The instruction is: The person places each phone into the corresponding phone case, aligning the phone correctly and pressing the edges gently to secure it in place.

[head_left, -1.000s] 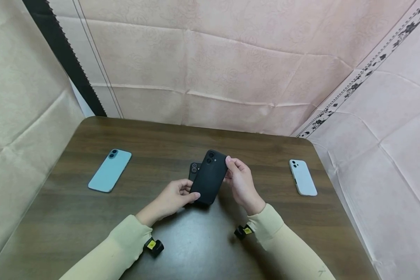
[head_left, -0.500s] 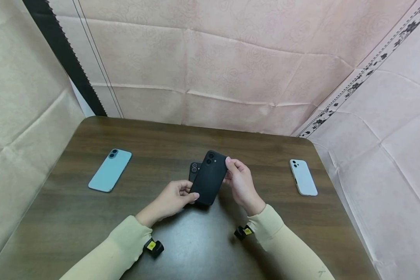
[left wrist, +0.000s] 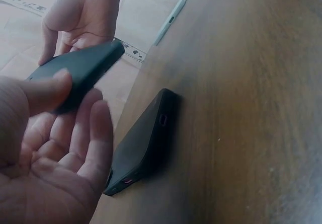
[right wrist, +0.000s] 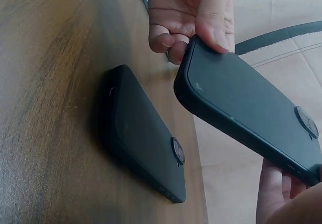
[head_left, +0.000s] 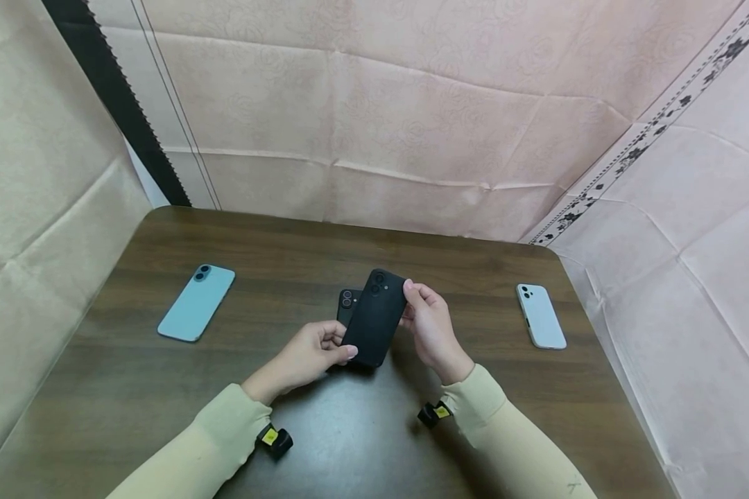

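Both hands hold a black phone (head_left: 374, 322) raised off the table and tilted, its camera side facing up. My left hand (head_left: 307, 355) pinches its lower left corner, thumb on the back, as the left wrist view shows with the phone (left wrist: 88, 65). Near the upper right corner, my right hand (head_left: 433, 331) grips the edge between thumb and fingers. Under it, a second black phone (head_left: 347, 303) lies on the table, partly hidden in the head view. The right wrist view shows this lower phone (right wrist: 143, 126) apart from the held phone (right wrist: 241, 100).
On the brown wooden table (head_left: 274, 256), a light blue phone (head_left: 196, 305) lies at the left and a pale, whitish-blue phone (head_left: 541, 319) at the right, both camera side up. Pale patterned cloth (head_left: 412, 125) hangs behind the table and along its sides.
The held phone has shifted very slightly down and to the right. Both hands keep their grip, and the other phones stay where they were.
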### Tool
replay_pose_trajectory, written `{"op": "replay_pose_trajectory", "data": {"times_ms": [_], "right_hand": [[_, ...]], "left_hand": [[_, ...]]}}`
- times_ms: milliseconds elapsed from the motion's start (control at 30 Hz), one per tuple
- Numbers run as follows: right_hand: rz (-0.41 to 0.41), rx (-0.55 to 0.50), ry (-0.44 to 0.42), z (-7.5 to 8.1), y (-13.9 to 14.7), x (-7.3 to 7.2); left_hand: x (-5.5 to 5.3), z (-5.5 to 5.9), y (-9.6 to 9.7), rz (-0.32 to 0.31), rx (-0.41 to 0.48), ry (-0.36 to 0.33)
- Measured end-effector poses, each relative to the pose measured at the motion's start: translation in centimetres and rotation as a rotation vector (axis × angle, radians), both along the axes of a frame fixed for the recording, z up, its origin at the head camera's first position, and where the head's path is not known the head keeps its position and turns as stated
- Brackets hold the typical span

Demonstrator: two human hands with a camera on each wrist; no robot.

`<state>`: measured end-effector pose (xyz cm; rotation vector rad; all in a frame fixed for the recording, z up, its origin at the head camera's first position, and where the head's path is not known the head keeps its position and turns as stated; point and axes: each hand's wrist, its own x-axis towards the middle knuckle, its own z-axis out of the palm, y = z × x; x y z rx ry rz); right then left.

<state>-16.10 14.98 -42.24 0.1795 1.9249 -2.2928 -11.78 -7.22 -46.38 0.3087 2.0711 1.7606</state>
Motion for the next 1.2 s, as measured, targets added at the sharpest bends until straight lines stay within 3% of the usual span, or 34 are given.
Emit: {"op": "replay_pose_trajectory", "data": {"times_ms": [167,400,733,1000,1200], "right_hand": [[0.008,0.004,-0.017,0.1,-0.3,0.1],[0.037,0.018,-0.021,-0.4,-0.7,0.1],[0.09,0.038,-0.063,-1.2,-0.6,0.3],[0.117,0.021,-0.048,-1.8,-0.9,0.2],[0.135,0.026,-0.044,-2.0,-1.0,0.4]], "left_hand": [[0.0,0.3,0.1,-0.033,-0.004,-0.037],[-0.2,0.8,0.2,0.093,0.001,-0.023],[-0.3,0.1,0.1,0.066,-0.026,0.005],[-0.2,-0.2,0.2,0.16,-0.04,0.01],[-0.3,-0.4,0.3,0.192,-0.042,0.016]]}}
